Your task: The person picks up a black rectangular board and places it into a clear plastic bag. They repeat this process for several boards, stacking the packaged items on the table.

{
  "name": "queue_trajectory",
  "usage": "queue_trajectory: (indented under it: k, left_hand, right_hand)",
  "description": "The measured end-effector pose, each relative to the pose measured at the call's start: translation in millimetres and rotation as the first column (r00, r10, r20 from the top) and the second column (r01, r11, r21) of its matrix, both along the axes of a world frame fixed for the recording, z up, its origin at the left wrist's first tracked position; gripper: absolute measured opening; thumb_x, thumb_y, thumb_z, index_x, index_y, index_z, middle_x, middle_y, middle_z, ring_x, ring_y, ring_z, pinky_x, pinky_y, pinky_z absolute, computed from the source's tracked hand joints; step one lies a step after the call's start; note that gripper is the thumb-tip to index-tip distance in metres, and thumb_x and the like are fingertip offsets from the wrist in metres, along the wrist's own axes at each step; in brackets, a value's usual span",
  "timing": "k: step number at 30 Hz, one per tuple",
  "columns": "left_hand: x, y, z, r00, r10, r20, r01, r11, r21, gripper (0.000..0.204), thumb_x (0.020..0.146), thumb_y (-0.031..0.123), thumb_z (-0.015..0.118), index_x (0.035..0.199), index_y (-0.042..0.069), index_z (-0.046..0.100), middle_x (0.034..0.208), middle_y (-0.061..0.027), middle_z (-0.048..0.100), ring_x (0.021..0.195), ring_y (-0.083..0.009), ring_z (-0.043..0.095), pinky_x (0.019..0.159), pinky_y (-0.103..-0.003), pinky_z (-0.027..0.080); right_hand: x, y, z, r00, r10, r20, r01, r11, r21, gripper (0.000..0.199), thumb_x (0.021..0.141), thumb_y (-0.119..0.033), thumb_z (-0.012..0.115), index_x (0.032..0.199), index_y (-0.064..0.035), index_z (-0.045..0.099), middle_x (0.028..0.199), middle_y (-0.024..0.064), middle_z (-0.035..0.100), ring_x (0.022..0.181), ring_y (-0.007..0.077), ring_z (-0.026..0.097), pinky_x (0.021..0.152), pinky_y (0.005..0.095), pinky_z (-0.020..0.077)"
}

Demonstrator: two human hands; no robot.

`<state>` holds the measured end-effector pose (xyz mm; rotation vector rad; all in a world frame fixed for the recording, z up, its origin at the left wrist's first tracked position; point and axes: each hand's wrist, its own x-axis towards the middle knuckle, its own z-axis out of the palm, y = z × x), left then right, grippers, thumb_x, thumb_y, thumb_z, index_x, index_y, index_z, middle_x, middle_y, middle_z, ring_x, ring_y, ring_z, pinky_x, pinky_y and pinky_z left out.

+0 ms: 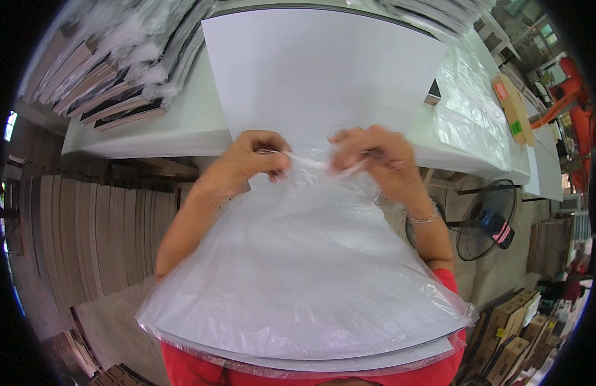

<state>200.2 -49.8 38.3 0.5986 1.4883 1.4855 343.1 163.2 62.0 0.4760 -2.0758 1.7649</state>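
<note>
A clear plastic bag with a white flat board inside hangs against my body, its far end gathered between my hands. My left hand pinches the gathered plastic edge between thumb and fingers. On the other side of the gather, my right hand has its fingers closed on the same edge; it is partly smeared by motion. Just beyond both hands, a large white board lies on the table.
Plastic-wrapped boards are stacked at the table's far left. Flat clear bags and a brown cardboard piece lie on the right. A black fan stands right of my arm. Boards lean at the left; cartons sit lower right.
</note>
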Motion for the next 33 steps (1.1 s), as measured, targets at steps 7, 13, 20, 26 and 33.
queue_trajectory:
  k: [7,13,20,26,33]
  left_hand:
    - [-24,-17,13,0.156,0.453,-0.878,-0.526,0.790,0.314,0.042,0.076,0.031,0.071,0.100,-0.003,0.062,0.103,-0.0100,0.061,0.098,-0.0188,0.055,0.095,-0.033,0.038]
    - [6,21,14,0.477,-0.259,-0.840,0.252,0.956,-0.152,0.036,0.086,0.032,0.061,0.104,0.001,0.056,0.103,-0.0092,0.059,0.101,-0.0185,0.054,0.103,-0.036,0.032]
    - [-47,-25,-32,0.853,-0.523,-0.011,0.517,0.839,0.168,0.041,0.090,0.035,0.054,0.114,0.002,0.051,0.113,-0.0112,0.057,0.105,-0.0210,0.054,0.100,-0.037,0.037]
    - [-86,-61,-59,0.847,-0.249,0.470,-0.193,0.679,0.708,0.046,0.090,0.039,0.052,0.118,0.002,0.048,0.117,-0.0136,0.053,0.108,-0.0222,0.051,0.098,-0.037,0.038]
    - [-68,-36,-19,0.871,-0.061,0.487,-0.349,0.621,0.702,0.053,0.091,0.044,0.049,0.123,0.003,0.046,0.122,-0.0164,0.049,0.112,-0.0236,0.048,0.096,-0.036,0.040]
  right_hand:
    - [-2,13,4,0.978,-0.206,0.020,0.190,0.933,0.307,0.007,0.088,-0.007,0.053,0.091,0.0000,0.052,0.074,0.0035,0.053,0.060,0.0122,0.049,0.055,0.0257,0.0424]
    - [-26,-8,30,0.819,-0.107,0.564,0.007,0.984,0.175,0.013,0.083,-0.010,0.062,0.093,-0.0056,0.055,0.062,-0.0038,0.048,0.053,0.0042,0.041,0.048,0.0205,0.0344]
    - [25,51,-27,0.931,-0.015,0.364,0.242,0.771,-0.588,0.030,0.088,-0.032,0.057,0.097,-0.0034,0.057,0.075,0.0069,0.060,0.067,0.0158,0.060,0.065,0.0264,0.0510]
    - [11,59,-113,0.853,0.507,0.123,-0.239,0.590,-0.771,0.059,0.088,-0.052,0.048,0.119,-0.0024,0.048,0.103,0.0157,0.058,0.091,0.0260,0.058,0.085,0.0360,0.0489]
    - [38,51,-54,0.913,0.408,0.000,-0.281,0.628,-0.726,0.070,0.088,-0.058,0.044,0.131,-0.0030,0.036,0.118,0.0204,0.050,0.103,0.0293,0.053,0.092,0.0376,0.0449]
